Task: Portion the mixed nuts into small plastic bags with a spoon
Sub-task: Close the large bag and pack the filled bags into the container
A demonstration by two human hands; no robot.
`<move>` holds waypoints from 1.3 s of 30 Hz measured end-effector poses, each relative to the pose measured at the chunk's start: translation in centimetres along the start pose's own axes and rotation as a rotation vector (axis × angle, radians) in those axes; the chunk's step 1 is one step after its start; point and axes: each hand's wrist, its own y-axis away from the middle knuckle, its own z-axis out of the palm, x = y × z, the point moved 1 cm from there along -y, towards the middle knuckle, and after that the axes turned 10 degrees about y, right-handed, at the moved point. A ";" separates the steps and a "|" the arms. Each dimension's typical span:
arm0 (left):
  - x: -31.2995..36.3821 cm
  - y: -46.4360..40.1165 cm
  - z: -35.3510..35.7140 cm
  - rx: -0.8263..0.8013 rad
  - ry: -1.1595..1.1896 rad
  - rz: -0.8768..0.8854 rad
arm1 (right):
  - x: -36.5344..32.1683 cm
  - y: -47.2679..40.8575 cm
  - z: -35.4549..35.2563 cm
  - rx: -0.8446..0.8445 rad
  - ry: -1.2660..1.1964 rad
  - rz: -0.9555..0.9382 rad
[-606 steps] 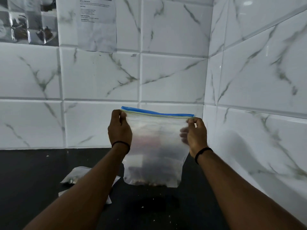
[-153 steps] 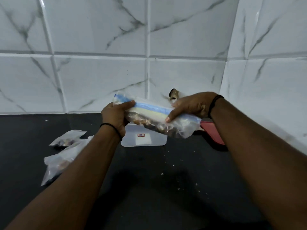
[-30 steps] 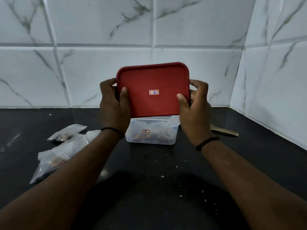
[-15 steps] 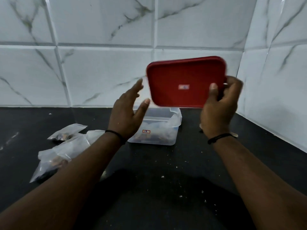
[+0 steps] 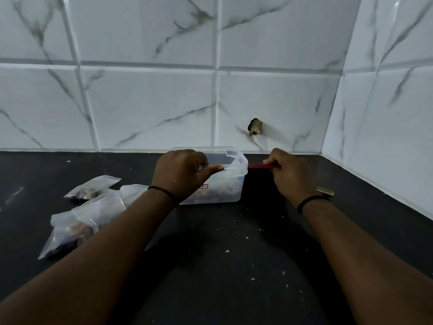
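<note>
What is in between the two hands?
In the head view, the right end of the clear plastic box sits between the left hand and the right hand, plus a bit of the red lid.

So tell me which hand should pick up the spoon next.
Right, probably. The right hand is beside the spoon but must first release the red lid; the left hand grips the container.

Two bare forearms reach in from the bottom of the frame, with no sleeves showing. The left hand (image 5: 181, 173), at centre, has a thin black band (image 5: 164, 192) around its wrist. The right hand (image 5: 290, 175), right of centre, wears a similar thin black band (image 5: 312, 201). No rings or watch show.
</note>
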 end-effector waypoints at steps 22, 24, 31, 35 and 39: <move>-9.1 1.1 -5.0 -0.503 -0.475 -0.811 | -8.7 1.2 -2.8 0.442 -0.276 -0.389; -9.4 1.2 -5.0 -0.646 -0.443 -0.829 | -9.6 1.8 -2.2 0.323 -0.261 -0.472; -9.3 0.8 -5.6 -0.728 -0.413 -0.756 | -10.5 2.4 -1.6 0.164 -0.248 -0.532; -7.3 -0.7 -6.7 -0.517 -0.224 -0.644 | -10.6 2.4 -1.7 0.173 -0.282 -0.512; -5.3 -1.8 -8.1 -0.177 -0.119 -0.507 | -10.9 2.6 -1.5 0.161 -0.294 -0.531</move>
